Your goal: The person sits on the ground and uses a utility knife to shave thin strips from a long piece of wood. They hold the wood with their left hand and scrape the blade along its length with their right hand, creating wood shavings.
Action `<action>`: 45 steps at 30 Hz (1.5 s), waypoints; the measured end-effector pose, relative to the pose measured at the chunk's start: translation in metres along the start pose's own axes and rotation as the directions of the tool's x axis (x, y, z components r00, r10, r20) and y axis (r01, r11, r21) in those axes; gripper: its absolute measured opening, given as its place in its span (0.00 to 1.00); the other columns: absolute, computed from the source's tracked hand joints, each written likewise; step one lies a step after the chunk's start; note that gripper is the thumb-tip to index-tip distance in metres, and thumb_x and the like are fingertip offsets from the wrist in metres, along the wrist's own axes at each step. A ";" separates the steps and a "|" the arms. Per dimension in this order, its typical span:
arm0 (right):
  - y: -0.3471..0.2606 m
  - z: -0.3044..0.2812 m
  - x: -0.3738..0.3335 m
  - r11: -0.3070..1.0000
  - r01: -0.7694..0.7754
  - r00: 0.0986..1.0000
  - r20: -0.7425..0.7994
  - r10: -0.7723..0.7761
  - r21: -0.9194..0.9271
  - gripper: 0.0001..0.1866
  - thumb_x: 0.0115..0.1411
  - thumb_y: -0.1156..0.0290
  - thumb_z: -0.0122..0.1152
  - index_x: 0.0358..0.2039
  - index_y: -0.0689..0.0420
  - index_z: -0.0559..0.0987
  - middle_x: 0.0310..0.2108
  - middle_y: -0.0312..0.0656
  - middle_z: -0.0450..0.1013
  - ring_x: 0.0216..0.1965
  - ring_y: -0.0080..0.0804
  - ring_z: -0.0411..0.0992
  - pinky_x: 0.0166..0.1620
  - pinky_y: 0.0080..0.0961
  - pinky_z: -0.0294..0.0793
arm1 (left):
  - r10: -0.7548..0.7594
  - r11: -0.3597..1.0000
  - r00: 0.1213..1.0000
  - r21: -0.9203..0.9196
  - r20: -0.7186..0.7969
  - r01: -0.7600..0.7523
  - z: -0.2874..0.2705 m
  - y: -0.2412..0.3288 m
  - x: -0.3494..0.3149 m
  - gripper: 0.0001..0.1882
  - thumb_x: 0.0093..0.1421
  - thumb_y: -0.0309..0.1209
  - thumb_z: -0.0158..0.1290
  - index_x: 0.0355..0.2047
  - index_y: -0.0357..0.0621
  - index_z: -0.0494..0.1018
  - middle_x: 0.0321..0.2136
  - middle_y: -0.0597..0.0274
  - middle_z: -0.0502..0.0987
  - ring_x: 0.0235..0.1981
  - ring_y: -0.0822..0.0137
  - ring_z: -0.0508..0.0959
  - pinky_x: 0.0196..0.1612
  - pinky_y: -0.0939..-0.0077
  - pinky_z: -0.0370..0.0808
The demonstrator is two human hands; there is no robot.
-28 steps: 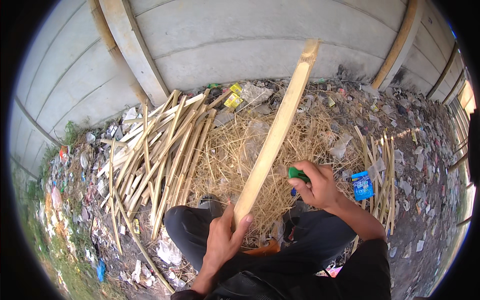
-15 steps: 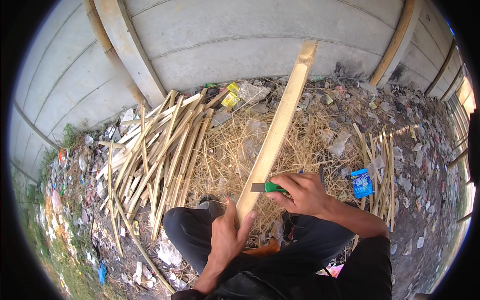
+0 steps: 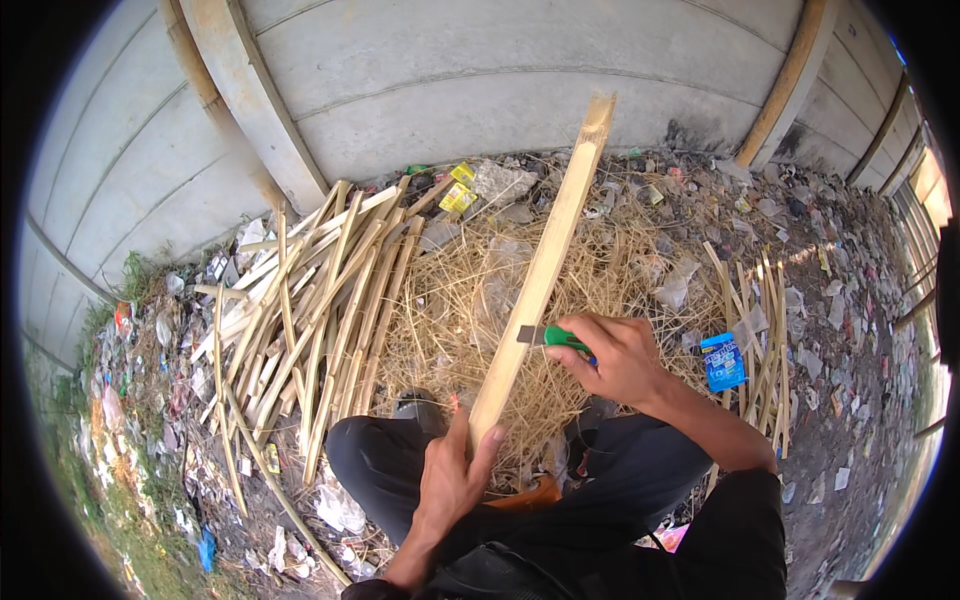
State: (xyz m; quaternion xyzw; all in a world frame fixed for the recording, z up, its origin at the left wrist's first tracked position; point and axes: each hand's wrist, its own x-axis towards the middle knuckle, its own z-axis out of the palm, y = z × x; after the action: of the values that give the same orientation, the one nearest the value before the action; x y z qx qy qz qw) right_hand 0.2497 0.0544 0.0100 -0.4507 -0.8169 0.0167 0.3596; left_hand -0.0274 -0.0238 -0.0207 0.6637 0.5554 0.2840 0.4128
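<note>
A long, pale split-bamboo strip (image 3: 545, 262) slants up and away from my lap toward the wall. Near its lower end, my left hand (image 3: 456, 477) is closed around it, the thumb along the right edge. My right hand (image 3: 618, 358) grips a knife with a green handle (image 3: 563, 338). The short, flat grey blade (image 3: 530, 335) lies against the strip's face, about a third of the way up. The strip's lowest end is hidden by my left hand.
Bamboo strips (image 3: 330, 300) lie heaped at the left, with a smaller bundle (image 3: 765, 350) at the right beside a blue packet (image 3: 722, 362). Curly shavings (image 3: 450, 300) cover the ground ahead of my crossed legs. A grey panel wall (image 3: 520, 110) stands behind, with litter along its foot.
My right hand and the knife have moved up and slightly right along the strip. The strip's far end has swung a little left and lower. My left hand keeps its hold.
</note>
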 end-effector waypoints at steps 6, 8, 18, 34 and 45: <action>0.045 -0.012 0.004 0.986 -0.168 0.982 -0.090 0.166 -0.009 0.15 0.75 0.57 0.66 0.47 0.56 0.82 0.32 0.45 0.84 0.26 0.38 0.83 0.29 0.33 0.80 | -0.069 0.997 0.996 0.022 0.052 0.068 -0.008 -0.006 -0.018 0.23 0.77 0.45 0.57 0.41 0.33 0.73 0.20 0.41 0.76 0.23 0.41 0.81 0.29 0.53 0.73; 0.049 -0.013 0.006 0.988 -0.155 0.985 -0.079 0.156 0.016 0.15 0.75 0.56 0.65 0.48 0.55 0.83 0.31 0.45 0.84 0.25 0.38 0.83 0.29 0.34 0.79 | -0.082 0.996 0.995 0.050 0.061 0.079 -0.011 -0.008 -0.021 0.23 0.77 0.46 0.57 0.41 0.33 0.73 0.20 0.40 0.76 0.23 0.40 0.80 0.30 0.52 0.73; 0.110 -0.021 0.005 0.957 -0.284 0.953 -0.129 0.275 -0.053 0.16 0.76 0.53 0.63 0.47 0.54 0.84 0.23 0.42 0.78 0.21 0.38 0.75 0.29 0.39 0.72 | -0.109 0.989 0.986 0.116 0.123 0.094 -0.016 -0.027 -0.047 0.24 0.76 0.47 0.57 0.39 0.33 0.73 0.21 0.36 0.77 0.27 0.33 0.82 0.33 0.47 0.75; 0.007 -0.017 -0.005 0.913 -0.280 0.953 0.202 0.226 0.297 0.18 0.77 0.54 0.63 0.48 0.57 0.80 0.26 0.38 0.78 0.20 0.33 0.74 0.26 0.30 0.71 | -0.102 0.989 0.988 -0.091 0.115 0.113 -0.013 -0.012 -0.021 0.24 0.79 0.47 0.52 0.49 0.33 0.76 0.23 0.45 0.78 0.25 0.50 0.82 0.34 0.55 0.74; -0.033 0.002 -0.010 0.991 0.021 0.994 0.104 -0.035 0.130 0.14 0.72 0.56 0.68 0.44 0.54 0.81 0.31 0.41 0.83 0.26 0.40 0.84 0.28 0.35 0.82 | 0.015 0.998 1.000 -0.053 -0.010 -0.016 -0.005 0.010 0.001 0.21 0.77 0.43 0.56 0.45 0.32 0.74 0.18 0.52 0.75 0.19 0.62 0.76 0.27 0.63 0.70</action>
State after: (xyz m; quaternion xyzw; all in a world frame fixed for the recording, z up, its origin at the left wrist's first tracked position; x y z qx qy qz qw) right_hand 0.2282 0.0274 0.0146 -0.4135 -0.8383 0.0882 0.3444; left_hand -0.0264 -0.0220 -0.0095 0.6554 0.5444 0.3051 0.4254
